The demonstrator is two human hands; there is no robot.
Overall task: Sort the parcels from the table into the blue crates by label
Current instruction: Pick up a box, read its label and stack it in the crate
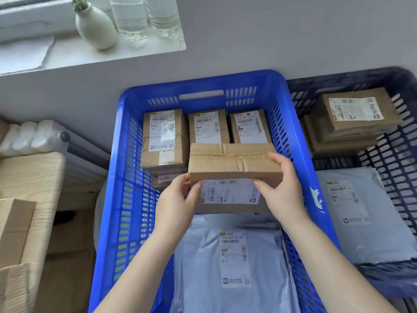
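A taped brown cardboard parcel (234, 168) with a white shipping label sat held over the bright blue slotted plastic crate (203, 86), above a grey plastic mailer bag (232, 267). The left hand (178, 199) and right hand (282, 188) gripped its two ends, thumbs on the label face. Three labelled brown boxes (208, 126) lined the crate's far wall. A darker blue crate (383, 159) stood just beside.

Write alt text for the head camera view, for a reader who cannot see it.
Two bare hands, left hand and right hand, hold a taped cardboard parcel by its ends over a bright blue crate that holds labelled boxes and a grey mailer bag. A darker crate to the right holds more parcels.
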